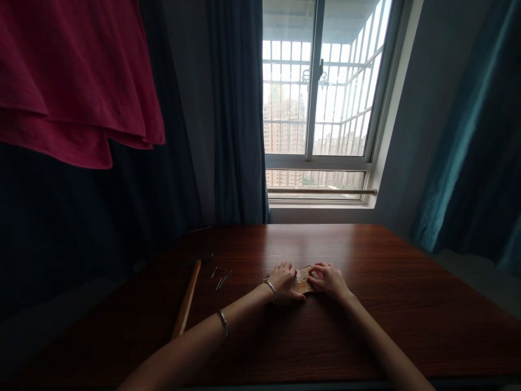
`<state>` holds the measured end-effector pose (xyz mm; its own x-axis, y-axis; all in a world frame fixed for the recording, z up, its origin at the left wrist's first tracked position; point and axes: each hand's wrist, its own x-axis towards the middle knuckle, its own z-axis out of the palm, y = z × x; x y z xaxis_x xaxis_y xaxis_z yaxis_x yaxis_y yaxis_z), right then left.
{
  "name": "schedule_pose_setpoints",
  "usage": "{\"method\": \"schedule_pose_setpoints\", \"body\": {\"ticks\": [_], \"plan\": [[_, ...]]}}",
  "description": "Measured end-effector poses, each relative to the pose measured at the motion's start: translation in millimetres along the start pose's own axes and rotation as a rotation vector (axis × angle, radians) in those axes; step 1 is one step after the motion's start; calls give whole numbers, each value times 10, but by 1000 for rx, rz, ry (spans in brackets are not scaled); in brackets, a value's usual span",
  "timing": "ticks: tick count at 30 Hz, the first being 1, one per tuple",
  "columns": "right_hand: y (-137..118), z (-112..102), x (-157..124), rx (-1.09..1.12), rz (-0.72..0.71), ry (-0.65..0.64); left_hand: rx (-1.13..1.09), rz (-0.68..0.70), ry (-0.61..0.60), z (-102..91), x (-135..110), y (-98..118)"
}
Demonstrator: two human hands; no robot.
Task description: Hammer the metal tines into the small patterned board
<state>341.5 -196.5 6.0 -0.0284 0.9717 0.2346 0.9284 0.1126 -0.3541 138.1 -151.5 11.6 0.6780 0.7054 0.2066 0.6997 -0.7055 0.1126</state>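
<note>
A small flat tan piece with a speckled or perforated pattern lies on the brown wooden table; its exact kind cannot be made out. My left hand grips its left end, the fingers at the far side and the thumb along the near edge. At the right end, my right hand has its fingers bent and closed on the piece. Both hands cover parts of it. Two silvery bracelets are on my left arm.
A hammer with a wooden handle lies left of my hands, its lower end hidden behind my left forearm. Beside it are several nails. A pink cloth hangs at upper left. Behind the table are a barred window and dark curtains.
</note>
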Motion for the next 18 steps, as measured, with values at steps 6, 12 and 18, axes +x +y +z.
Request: {"method": "schedule_pose_setpoints", "body": {"ticks": [6, 12, 18], "plan": [[-181, 175, -84, -159, 64, 135, -142, 5, 9, -5, -44, -349], [-181, 262, -108, -206, 23, 219, -271, 33, 59, 45, -102, -460], [-152, 310, -126, -236, -69, 382, -239, -3, 41, 42, -229, -404]]}}
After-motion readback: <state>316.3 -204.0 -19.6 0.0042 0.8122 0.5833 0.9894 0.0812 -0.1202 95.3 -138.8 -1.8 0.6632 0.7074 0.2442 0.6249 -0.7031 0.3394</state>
